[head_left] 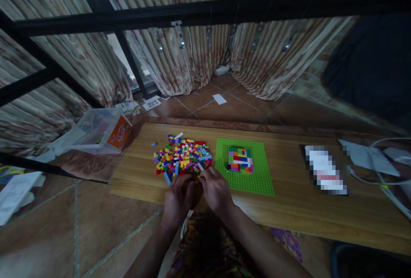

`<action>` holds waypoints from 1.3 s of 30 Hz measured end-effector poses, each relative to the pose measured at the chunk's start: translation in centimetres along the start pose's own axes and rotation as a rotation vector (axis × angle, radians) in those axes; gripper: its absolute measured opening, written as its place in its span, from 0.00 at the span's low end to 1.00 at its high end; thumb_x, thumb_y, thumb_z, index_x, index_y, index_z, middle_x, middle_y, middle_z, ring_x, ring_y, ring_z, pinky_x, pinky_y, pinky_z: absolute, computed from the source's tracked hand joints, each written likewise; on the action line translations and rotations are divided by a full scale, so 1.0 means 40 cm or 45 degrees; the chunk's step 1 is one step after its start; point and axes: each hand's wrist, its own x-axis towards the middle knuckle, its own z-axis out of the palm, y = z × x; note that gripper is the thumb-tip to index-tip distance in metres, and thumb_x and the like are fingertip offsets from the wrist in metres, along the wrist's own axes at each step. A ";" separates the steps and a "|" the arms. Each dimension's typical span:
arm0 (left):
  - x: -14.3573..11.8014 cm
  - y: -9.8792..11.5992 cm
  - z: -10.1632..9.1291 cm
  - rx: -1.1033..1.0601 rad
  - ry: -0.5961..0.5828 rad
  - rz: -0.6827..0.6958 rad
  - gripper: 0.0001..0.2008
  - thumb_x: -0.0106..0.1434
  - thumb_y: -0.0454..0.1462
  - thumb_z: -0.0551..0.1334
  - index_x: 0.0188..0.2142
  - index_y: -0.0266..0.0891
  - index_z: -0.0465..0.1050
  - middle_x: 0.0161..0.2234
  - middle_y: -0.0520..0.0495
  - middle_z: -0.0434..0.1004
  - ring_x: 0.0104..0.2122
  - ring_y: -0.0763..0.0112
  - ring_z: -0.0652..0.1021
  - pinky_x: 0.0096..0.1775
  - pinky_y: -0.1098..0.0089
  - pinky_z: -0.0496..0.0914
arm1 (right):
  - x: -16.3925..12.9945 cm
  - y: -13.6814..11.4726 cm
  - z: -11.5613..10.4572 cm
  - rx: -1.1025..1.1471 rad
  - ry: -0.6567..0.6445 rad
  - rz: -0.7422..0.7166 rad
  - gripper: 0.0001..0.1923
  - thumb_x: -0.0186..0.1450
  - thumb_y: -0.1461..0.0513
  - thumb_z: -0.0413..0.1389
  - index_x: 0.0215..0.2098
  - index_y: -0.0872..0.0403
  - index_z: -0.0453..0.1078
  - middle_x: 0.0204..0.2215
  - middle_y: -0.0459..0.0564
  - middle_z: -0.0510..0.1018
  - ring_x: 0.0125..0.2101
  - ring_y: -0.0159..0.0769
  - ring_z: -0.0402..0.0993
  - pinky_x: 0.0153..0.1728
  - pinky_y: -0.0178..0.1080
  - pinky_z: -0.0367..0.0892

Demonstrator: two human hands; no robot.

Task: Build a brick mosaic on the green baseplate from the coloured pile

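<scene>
**A:** What is the biggest thing here?

**B:** The wooden board (pixel 298 209), lying flat on a tiled floor (pixel 96 222). Everything else I place against it. Beyond its far edge hang striped curtains (pixel 180 55), and a black metal frame (pixel 205 10) crosses in front of them.

**A:** And on the board?

**B:** Near its middle lies a green baseplate (pixel 257 179), flat, with a small block of coloured bricks (pixel 240 159) built on its far half. Just beside the plate, toward the board's left end, is a loose pile of small bricks (pixel 183 156) in many colours, touching the board and spreading almost to the plate's edge. Toward the board's right end lies a blurred flat item (pixel 326 170), and past it some white sheets (pixel 369 158) and a pale cable (pixel 388 188).

**A:** Off the board?

**B:** Just off its left far corner a clear plastic tub (pixel 96 132) lies tilted on the floor, an orange label on its side. A small white paper (pixel 219 99) lies on the tiles beyond the far edge.

**A:** The hands?

**B:** Both are at the board's near edge, at the near rim of the pile. The left hand (pixel 178 198) and the right hand (pixel 216 190) are drawn together, fingers curled inward and meeting. The right fingertips (pixel 203 176) touch the nearest bricks. Whether either hand pinches a brick I cannot tell; the fingers hide it.
</scene>
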 end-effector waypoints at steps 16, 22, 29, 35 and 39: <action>-0.039 0.096 0.059 -0.804 -0.661 -0.808 0.22 0.52 0.53 0.67 0.26 0.34 0.73 0.21 0.53 0.67 0.21 0.77 0.65 0.24 0.75 0.58 | -0.159 0.031 -0.128 0.634 -0.126 0.218 0.08 0.66 0.67 0.51 0.33 0.50 0.70 0.31 0.47 0.76 0.33 0.34 0.74 0.36 0.36 0.67; -0.041 0.107 0.076 -0.912 -0.760 -0.892 0.22 0.54 0.53 0.66 0.28 0.35 0.70 0.18 0.58 0.60 0.17 0.81 0.59 0.21 0.76 0.52 | -0.188 0.053 -0.144 0.865 -0.038 0.405 0.06 0.65 0.62 0.54 0.36 0.50 0.73 0.31 0.46 0.78 0.33 0.35 0.74 0.35 0.35 0.69; -0.017 0.092 0.086 -0.632 -0.571 -0.549 0.16 0.57 0.49 0.64 0.30 0.37 0.73 0.19 0.56 0.65 0.18 0.78 0.64 0.22 0.76 0.59 | -0.196 0.123 -0.160 0.962 0.208 0.527 0.13 0.66 0.54 0.55 0.44 0.51 0.76 0.33 0.49 0.80 0.34 0.38 0.77 0.36 0.39 0.72; -0.032 0.074 0.073 -0.378 -0.476 -0.379 0.11 0.60 0.44 0.62 0.33 0.38 0.75 0.27 0.50 0.75 0.28 0.72 0.74 0.29 0.74 0.66 | -0.159 0.187 -0.189 0.762 0.402 0.542 0.13 0.65 0.54 0.56 0.42 0.49 0.76 0.38 0.50 0.81 0.37 0.40 0.78 0.42 0.45 0.72; -0.034 0.075 0.073 -0.308 -0.469 -0.346 0.10 0.61 0.43 0.61 0.35 0.39 0.75 0.29 0.49 0.77 0.30 0.71 0.75 0.31 0.74 0.68 | -0.097 0.216 -0.194 0.608 0.511 0.357 0.09 0.65 0.56 0.56 0.39 0.47 0.78 0.41 0.50 0.78 0.44 0.40 0.75 0.49 0.47 0.68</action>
